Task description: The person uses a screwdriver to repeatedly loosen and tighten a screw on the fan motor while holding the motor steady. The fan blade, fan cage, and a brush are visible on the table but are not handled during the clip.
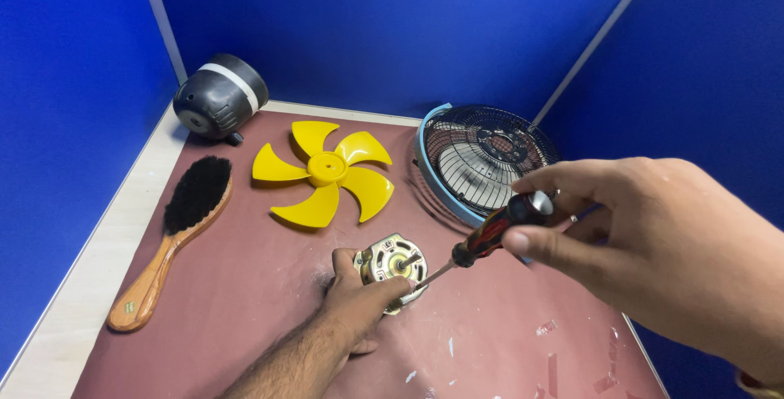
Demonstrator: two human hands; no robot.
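My left hand [357,303] grips a small metal fan motor [392,262] and holds it tilted on the maroon mat [245,301]. My right hand [645,236] holds a screwdriver [490,236] with a red and black handle. Its thin shaft points down and left, with the tip at the motor's face. Behind the motor lies a yellow fan blade [323,172], flat on the mat.
A wooden brush with black bristles [175,231] lies at the left. A black motor housing [220,95] sits at the back left corner. A wire fan guard with a light blue rim [478,158] leans at the back right. Blue partition walls enclose the table.
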